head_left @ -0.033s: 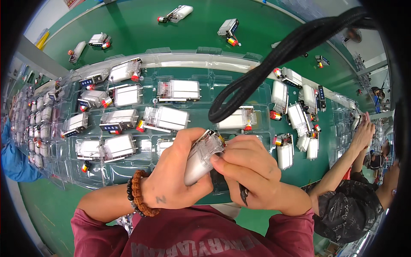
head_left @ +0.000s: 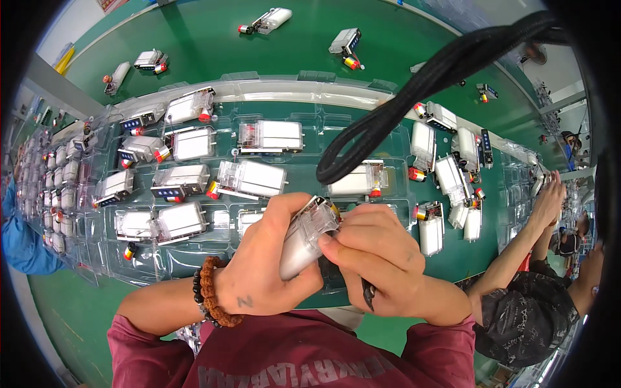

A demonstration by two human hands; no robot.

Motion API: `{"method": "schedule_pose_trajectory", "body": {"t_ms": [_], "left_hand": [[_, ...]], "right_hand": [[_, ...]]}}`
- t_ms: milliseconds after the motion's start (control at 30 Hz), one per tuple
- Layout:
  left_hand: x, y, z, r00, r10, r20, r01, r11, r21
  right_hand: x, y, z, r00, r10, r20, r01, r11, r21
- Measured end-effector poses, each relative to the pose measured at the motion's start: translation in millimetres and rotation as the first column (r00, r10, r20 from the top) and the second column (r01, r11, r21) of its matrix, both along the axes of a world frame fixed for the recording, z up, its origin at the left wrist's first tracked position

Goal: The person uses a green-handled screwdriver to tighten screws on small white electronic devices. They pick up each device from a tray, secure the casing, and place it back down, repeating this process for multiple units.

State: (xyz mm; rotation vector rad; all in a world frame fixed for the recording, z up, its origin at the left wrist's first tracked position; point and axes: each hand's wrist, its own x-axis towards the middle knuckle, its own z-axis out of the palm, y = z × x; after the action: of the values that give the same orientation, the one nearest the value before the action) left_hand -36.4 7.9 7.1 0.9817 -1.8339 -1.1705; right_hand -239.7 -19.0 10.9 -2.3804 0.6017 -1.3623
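My left hand (head_left: 262,271) is wrapped around a small white unit with a clear plastic end (head_left: 303,240), held tilted above the near edge of a clear plastic tray (head_left: 291,88). The fingertips of my right hand (head_left: 381,265) press on the unit's clear end. A brown bead bracelet (head_left: 210,292) circles my left wrist. Several similar white-and-clear units lie in the tray's pockets, one (head_left: 252,178) just beyond my left hand, another (head_left: 270,136) further back.
The tray sits on a green belt (head_left: 213,39) that also carries loose units (head_left: 265,21). A black cord (head_left: 414,97) hangs across the view. More trays stand at the left (head_left: 58,187). A co-worker's arm (head_left: 530,233) reaches in at the right, and a blue sleeve (head_left: 16,239) shows at the left.
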Motion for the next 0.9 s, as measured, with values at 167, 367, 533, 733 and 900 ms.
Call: {"method": "schedule_pose_trajectory", "body": {"t_ms": [167, 367, 533, 733, 900], "left_hand": [[2.3, -1.3, 2.9, 0.999, 0.031, 0.036, -0.028, 0.996, -0.086], [3.4, -2.6, 0.4, 0.999, 0.044, 0.009, -0.042, 0.984, -0.175], [1.5, -2.2, -2.0, 0.998, 0.055, 0.005, -0.052, 0.976, -0.21], [0.1, -4.1, -2.5, 0.999, 0.041, 0.013, -0.038, 0.977, -0.208], [-1.5, -3.5, -1.7, 0.996, 0.087, 0.036, -0.078, 0.977, -0.198]], "right_hand": [[3.6, 0.9, 3.1, 1.0, 0.005, -0.01, -0.005, 1.0, -0.008], [10.4, 7.5, 4.8, 0.99, -0.087, 0.114, 0.085, 0.996, 0.022], [10.9, 7.5, 3.5, 0.988, -0.094, 0.124, 0.092, 0.996, 0.019], [4.0, 5.7, 7.1, 0.997, -0.064, 0.044, 0.065, 0.998, -0.022], [2.4, 3.3, 10.5, 0.996, -0.082, -0.028, 0.08, 0.994, -0.077]]}}
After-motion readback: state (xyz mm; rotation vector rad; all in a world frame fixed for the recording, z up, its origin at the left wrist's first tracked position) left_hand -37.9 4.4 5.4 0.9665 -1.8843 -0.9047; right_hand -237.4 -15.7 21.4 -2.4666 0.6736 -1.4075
